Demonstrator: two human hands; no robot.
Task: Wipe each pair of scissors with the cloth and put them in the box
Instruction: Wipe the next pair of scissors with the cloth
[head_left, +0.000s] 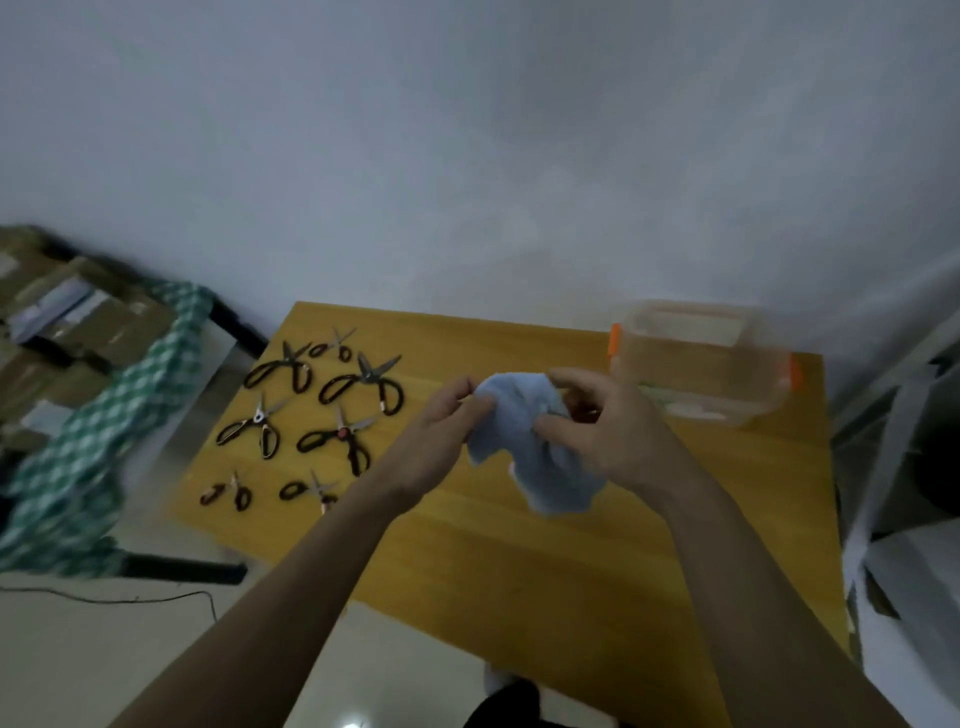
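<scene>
Both hands, left hand (447, 415) and right hand (597, 421), pinching the blue cloth (524, 441) above the surface (519, 571); possible blade nick through thin folds; hidden scissors unconfirmed

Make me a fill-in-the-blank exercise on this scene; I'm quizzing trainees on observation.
1. Both hands, left hand and right hand, hold a light ____ cloth.
2. The clear box has ____ latches.
3. The scissors lie on the ____ side of the table.
4. The number of scissors on the table is ____.

Missing words: blue; orange; left; seven
</scene>
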